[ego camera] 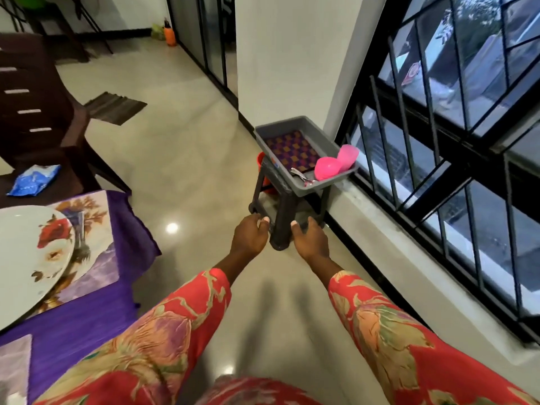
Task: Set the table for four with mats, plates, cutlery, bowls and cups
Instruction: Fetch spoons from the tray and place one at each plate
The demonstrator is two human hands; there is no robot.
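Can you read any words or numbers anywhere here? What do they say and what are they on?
No text here can be read.
The blue packet on the dark chair has white marks, too blurred to read.
The red sign outside the window is too small and blurred to read.
The plate, mat and grey tray carry only patterns, no words.

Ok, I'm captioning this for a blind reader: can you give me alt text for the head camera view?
Both hands, left hand and right hand, reach empty toward a grey tray on a dark stool by a barred window; the tray holds a patterned mat, pink cups and cutlery. At left, a floral plate sits on a placemat.
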